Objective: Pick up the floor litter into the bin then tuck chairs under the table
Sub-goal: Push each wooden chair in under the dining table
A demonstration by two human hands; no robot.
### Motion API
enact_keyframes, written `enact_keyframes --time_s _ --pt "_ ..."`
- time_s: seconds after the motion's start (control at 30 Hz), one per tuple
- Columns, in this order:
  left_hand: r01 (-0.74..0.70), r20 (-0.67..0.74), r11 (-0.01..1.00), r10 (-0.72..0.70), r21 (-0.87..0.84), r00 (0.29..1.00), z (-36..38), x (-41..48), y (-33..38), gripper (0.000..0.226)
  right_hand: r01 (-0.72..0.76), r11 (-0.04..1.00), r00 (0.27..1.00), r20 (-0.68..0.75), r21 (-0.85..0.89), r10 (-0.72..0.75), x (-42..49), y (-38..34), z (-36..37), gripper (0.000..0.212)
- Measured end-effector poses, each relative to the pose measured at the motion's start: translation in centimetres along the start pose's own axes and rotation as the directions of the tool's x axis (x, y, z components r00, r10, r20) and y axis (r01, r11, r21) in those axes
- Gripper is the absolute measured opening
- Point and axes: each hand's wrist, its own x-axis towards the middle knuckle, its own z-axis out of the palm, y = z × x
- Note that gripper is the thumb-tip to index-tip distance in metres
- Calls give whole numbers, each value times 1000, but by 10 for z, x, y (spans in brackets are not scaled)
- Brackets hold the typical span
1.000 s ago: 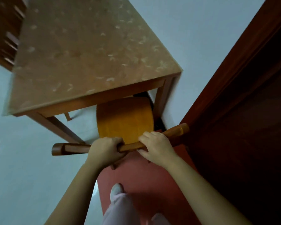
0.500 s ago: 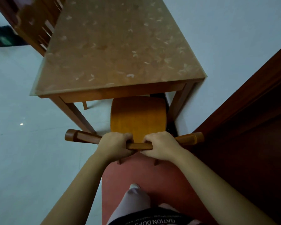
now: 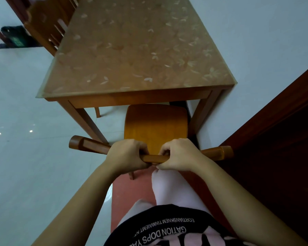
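Left hand [image 3: 127,154] and right hand [image 3: 178,155]: both curled around the top rail of the wooden chair [image 3: 156,126]. Chair seat: front edge under the near end of the table [image 3: 139,50]. Second chair [image 3: 48,23]: at the table's far left side.

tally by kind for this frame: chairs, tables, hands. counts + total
Chairs: 2, near chair gripped at its top rail, far chair at the table's left side
Tables: 1, table
Hands: 2, left hand, right hand
Total: 5
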Motion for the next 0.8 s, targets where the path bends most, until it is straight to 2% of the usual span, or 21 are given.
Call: enact_keyframes --time_s 0.23,0.43,0.8 --pt "-10 -13 999 10 -32 1000 5 17 18 24 -13 997 999 35 -82 16 3 19 -16 17" --pt "-31 -82 998 26 -57 996 0 66 49 28 -92 982 990 -119 -164 73 14 53 -52 14" --pt "-44 -65 999 42 -31 997 -14 137 42 35 -87 984 979 -197 -155 55 64 92 -80 14"
